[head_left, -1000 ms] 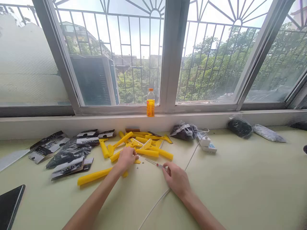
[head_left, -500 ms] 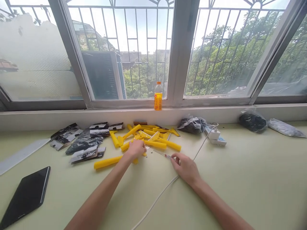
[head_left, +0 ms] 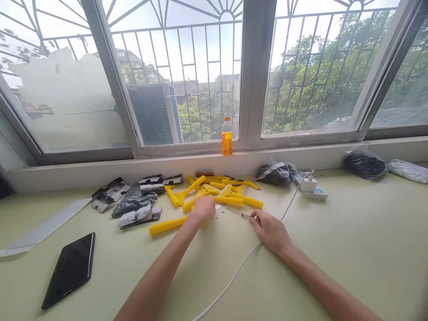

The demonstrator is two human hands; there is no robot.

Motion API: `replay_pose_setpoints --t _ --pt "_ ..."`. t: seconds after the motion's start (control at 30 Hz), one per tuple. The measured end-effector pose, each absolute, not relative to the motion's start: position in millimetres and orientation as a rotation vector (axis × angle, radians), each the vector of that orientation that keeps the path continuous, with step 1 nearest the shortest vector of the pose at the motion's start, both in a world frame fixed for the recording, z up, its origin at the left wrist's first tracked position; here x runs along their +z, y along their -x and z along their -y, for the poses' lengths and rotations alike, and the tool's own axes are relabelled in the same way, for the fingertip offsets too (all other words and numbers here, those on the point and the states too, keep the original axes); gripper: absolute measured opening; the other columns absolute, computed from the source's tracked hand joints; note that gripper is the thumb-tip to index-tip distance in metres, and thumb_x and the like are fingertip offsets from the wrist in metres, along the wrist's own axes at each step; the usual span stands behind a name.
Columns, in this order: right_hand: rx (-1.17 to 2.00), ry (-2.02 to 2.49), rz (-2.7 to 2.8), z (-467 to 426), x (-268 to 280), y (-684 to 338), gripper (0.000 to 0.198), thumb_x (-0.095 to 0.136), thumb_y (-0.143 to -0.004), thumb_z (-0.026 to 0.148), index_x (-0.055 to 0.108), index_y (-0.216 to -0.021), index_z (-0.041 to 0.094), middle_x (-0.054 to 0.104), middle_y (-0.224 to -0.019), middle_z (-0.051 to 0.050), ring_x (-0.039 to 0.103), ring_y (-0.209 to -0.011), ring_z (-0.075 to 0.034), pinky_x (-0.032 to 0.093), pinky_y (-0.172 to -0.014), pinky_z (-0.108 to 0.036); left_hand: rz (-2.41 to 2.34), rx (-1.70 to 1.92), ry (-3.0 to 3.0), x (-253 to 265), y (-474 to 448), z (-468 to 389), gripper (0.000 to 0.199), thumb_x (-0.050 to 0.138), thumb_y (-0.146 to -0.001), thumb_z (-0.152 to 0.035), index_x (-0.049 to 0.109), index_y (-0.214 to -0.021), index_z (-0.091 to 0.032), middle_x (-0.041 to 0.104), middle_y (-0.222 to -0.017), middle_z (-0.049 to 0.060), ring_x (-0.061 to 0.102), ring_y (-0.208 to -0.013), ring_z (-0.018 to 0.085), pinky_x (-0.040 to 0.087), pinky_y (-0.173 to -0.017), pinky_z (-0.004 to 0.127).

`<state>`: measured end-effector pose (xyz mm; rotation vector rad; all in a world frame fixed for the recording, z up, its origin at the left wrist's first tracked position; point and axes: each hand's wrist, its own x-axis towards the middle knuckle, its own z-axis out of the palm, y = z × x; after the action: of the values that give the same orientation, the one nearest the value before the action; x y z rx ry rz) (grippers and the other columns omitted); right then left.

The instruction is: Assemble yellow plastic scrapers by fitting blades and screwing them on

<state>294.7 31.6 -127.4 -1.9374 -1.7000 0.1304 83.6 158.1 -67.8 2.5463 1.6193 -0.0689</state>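
My right hand (head_left: pixel 271 229) is closed in a pinch round the handle of a small screwdriver (head_left: pixel 245 216). Its thin shaft points left, low over the table, toward two tiny metal pieces (head_left: pixel 223 212), perhaps screws or nuts. My left hand (head_left: pixel 204 208) reaches into a heap of yellow scrapers (head_left: pixel 230 200), some with metal blades. Its fingers are curled down and mostly hidden, so what they hold is not clear. Under and beside the left wrist lies another yellow handle (head_left: pixel 167 226), partly covered by the forearm.
Left of the heap lie black-and-white packages (head_left: pixel 135 215) and a dark tablet (head_left: pixel 70 269). A white cable (head_left: pixel 230 283) runs beneath my right hand to a power strip (head_left: pixel 316 192). Bagged black items (head_left: pixel 277 173) rest near the sill, where an orange-capped bottle (head_left: pixel 227 140) stands.
The whole view has shifted and tilted slightly, with everything appearing farther right. Both hands keep nearly the same places relative to the scrapers and the screwdriver.
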Motion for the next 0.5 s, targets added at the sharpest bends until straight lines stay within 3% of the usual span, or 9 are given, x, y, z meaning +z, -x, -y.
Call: replay_pose_setpoints --t 0.17,0.5 --pt "0.107 1.940 1.687 -33.4 -126.4 -293.2 0.016 0.048 -0.098 0.029 0.063 -0.096 0.022 0.071 -0.089 -0.002 0.064 -0.080 -0.018 0.037 -0.070 -0.028 -1.661 -0.197 -2.735 -61.8 -95.0 -151.7 0.017 0.059 -0.079 -0.013 0.071 -0.092 -0.013 0.071 -0.100 0.016 0.062 -0.107 0.029 0.041 -0.102 0.048" --pt "0.095 1.928 1.696 -37.8 -126.1 -293.8 0.016 0.050 -0.098 0.029 0.064 -0.096 0.021 0.070 -0.085 -0.001 0.062 -0.074 -0.016 0.035 -0.067 -0.027 -1.484 -0.280 -2.970 -65.6 -94.4 -163.4 0.012 0.060 -0.073 -0.011 0.070 -0.079 -0.014 0.072 -0.085 0.010 0.065 -0.088 0.022 0.035 -0.107 0.045"
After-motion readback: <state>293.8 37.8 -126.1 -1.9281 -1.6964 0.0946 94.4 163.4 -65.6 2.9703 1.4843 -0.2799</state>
